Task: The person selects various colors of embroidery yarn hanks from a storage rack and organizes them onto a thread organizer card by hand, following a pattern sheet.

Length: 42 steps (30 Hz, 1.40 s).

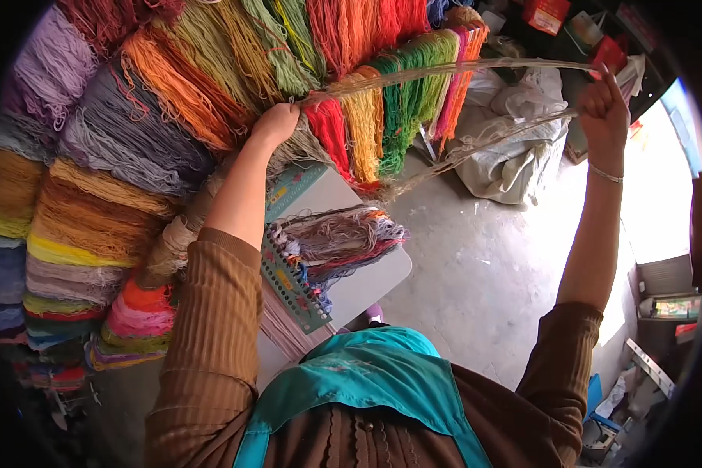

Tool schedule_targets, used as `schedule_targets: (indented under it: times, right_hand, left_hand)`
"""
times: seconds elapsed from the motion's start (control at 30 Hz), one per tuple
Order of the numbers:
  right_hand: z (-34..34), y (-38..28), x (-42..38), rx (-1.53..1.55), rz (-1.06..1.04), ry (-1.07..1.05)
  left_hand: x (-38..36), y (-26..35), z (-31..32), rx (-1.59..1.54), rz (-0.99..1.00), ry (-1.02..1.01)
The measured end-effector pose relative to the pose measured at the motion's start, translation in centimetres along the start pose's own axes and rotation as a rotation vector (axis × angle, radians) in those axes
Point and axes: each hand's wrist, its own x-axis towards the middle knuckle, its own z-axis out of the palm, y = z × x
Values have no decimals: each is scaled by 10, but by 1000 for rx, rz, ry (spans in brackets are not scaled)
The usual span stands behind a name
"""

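There was one left hand point(277, 125) and one right hand point(603, 109), two in all, with one pale yarn loop point(460, 66) between them. Two perforated strips point(298, 290), one pale board point(366, 282) and one mixed yarn bundle point(335, 235) showed. Hanging yarn bunches point(183, 86) numbered well over ten. There was one white sack point(515, 148), one apron point(366, 363), one bracelet point(607, 173) and two brown sleeves point(210, 312).

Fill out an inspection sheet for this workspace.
Surface: pale tabletop with a rounded corner, partly covered.
Job's things: beige strands drawn out in two long runs; many colored skeins alongside.
Clutter: mixed thread bundle over a punched green card; assorted items at right.
Hands: left hand closed at the upper run's near end; right hand holds the far end.
Cables: nothing seen.
Surroundings: gray floor, white sack, bright light at right.
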Motion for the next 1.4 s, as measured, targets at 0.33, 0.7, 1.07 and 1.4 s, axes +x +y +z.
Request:
schedule_targets:
  times: [0.33, 0.7, 1.07, 1.4]
  right_hand:
    - [-159, -194, -100, -449, -459, 713]
    - [-70, -203, -209, -659, -278, 530]
    - [25, -63, -207, -668, 330, 468]
    - [55, 59, -238, -164, 370, 241]
  left_hand:
    - [29, -27, 14, -6, -32, -1]
    - [-109, 77, 21, 234, 554, 850]
    - [-236, 218, 129, -377, 971, -234]
    - [-310, 234, 154, -999, 618, -792]
